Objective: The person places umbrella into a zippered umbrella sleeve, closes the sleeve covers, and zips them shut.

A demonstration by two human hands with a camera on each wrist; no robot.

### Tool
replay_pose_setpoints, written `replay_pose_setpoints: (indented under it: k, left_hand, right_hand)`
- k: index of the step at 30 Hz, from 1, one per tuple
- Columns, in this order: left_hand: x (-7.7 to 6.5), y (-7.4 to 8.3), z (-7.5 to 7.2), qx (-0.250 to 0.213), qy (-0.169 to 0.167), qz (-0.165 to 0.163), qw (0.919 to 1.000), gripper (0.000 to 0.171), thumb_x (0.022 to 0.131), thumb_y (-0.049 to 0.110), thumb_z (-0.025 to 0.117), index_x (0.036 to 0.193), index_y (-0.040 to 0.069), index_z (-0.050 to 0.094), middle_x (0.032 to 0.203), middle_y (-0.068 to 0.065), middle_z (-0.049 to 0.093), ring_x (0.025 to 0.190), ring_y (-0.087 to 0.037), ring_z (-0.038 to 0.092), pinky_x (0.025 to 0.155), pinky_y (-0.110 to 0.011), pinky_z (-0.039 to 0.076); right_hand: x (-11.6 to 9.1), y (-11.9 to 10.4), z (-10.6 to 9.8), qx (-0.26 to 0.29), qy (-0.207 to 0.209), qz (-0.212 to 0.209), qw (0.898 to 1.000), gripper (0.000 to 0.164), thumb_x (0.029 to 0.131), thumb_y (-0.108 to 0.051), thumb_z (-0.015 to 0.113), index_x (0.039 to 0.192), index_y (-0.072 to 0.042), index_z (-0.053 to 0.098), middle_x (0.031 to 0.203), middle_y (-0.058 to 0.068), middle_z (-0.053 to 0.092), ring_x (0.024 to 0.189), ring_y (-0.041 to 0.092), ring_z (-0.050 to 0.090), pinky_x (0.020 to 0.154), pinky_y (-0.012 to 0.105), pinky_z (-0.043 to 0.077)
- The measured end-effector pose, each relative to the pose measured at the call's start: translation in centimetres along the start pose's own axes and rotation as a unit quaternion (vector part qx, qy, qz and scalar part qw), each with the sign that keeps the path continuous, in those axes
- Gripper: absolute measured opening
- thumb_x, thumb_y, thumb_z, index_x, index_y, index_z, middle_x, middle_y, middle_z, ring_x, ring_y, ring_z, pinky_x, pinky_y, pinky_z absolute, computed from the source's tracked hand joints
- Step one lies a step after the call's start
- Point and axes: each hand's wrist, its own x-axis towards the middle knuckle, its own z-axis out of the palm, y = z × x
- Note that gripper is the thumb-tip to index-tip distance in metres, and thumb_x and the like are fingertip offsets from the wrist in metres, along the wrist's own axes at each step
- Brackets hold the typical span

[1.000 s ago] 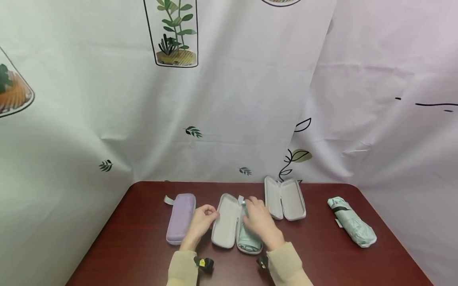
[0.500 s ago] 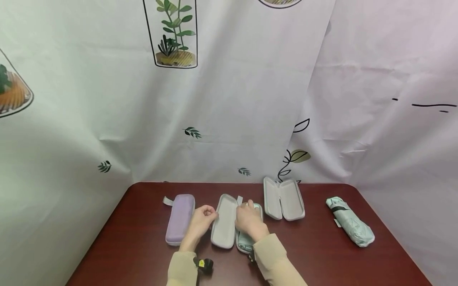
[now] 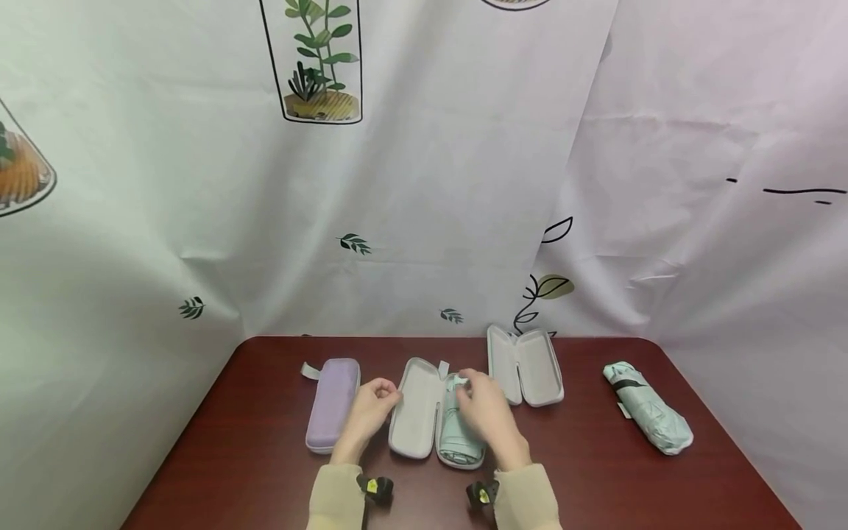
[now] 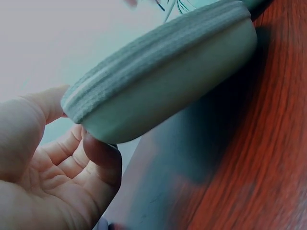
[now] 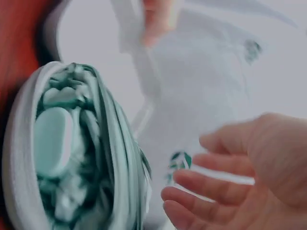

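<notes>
An opened zip case [image 3: 414, 419], pale inside, lies at the middle of the table. Its right half holds a folded mint-green umbrella [image 3: 457, 436]. My left hand [image 3: 368, 414] pinches the outer edge of the left half; the left wrist view shows thumb and fingers on either side of the zipped rim [image 4: 163, 72]. Above the umbrella's far part is my right hand [image 3: 489, 412], its fingers loosely bent. In the right wrist view that hand [image 5: 225, 177] is apart from the umbrella [image 5: 96, 163], whose handle end faces the camera, with nothing in its fingers.
A closed purple case [image 3: 334, 405] with a loop strap lies left of the left hand. Another opened case [image 3: 539, 368] sits behind and to the right. A second folded mint umbrella [image 3: 652, 408] lies near the table's right side. A patterned cloth [image 3: 424, 184] hangs behind.
My right hand moved left over the umbrella, then back to the right, leaving more of the umbrella in sight. My left hand stayed on the case's edge.
</notes>
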Motion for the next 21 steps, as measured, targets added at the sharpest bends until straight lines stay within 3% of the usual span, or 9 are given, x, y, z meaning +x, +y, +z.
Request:
replay_pose_setpoints:
  k: [3,8,13,17,21]
  left_hand:
    - [0.0,-0.1,0.0,-0.002,-0.001,0.000,1.0000,0.008,0.083,0.005,0.066,0.085,0.000,0.060,0.066,-0.001,0.051,0.059,-0.014,0.048,0.051,-0.029,0.046]
    - [0.0,0.0,-0.1,0.003,0.002,0.004,1.0000,0.007,0.082,0.005,0.066,0.084,0.000,0.060,0.066,-0.001,0.050,0.059,-0.014,0.048,0.050,-0.028,0.045]
    - [0.1,0.0,-0.1,0.001,0.000,0.001,1.0000,0.008,0.082,0.005,0.066,0.084,0.001,0.060,0.066,-0.001,0.051,0.059,-0.013,0.048,0.050,-0.027,0.045]
    - [0.0,0.0,-0.1,-0.002,-0.002,0.001,1.0000,0.008,0.081,0.005,0.066,0.084,0.001,0.060,0.066,-0.001,0.051,0.058,-0.013,0.048,0.050,-0.027,0.044]
    - [0.0,0.0,-0.1,-0.005,-0.003,0.003,1.0000,0.008,0.081,0.004,0.066,0.084,0.000,0.060,0.066,-0.001,0.051,0.058,-0.013,0.048,0.049,-0.026,0.044]
  right_hand:
    - [-0.9,0.8,-0.8,0.025,0.042,0.070,0.996,0.015,0.089,-0.009,0.061,0.101,-0.003,0.068,0.070,0.000,0.057,0.060,0.015,0.050,0.056,0.033,0.043]
    - [-2.6,2.2,-1.0,0.043,0.075,0.128,0.988,0.007,0.086,-0.009,0.060,0.082,-0.007,0.065,0.063,-0.003,0.053,0.057,0.014,0.048,0.054,0.032,0.041]
    - [-3.4,3.6,-0.3,0.049,0.058,0.171,0.982,0.009,0.085,-0.011,0.062,0.083,-0.005,0.068,0.066,-0.002,0.058,0.061,0.014,0.052,0.057,0.034,0.045]
    - [-3.5,4.4,0.3,0.070,0.046,0.181,0.980,0.012,0.087,-0.011,0.063,0.088,-0.002,0.070,0.071,0.000,0.062,0.065,0.014,0.055,0.059,0.034,0.046]
    - [-3.5,4.9,0.8,0.113,0.042,0.189,0.974,0.013,0.088,-0.009,0.062,0.090,0.001,0.070,0.069,0.001,0.064,0.059,0.014,0.060,0.055,0.031,0.048]
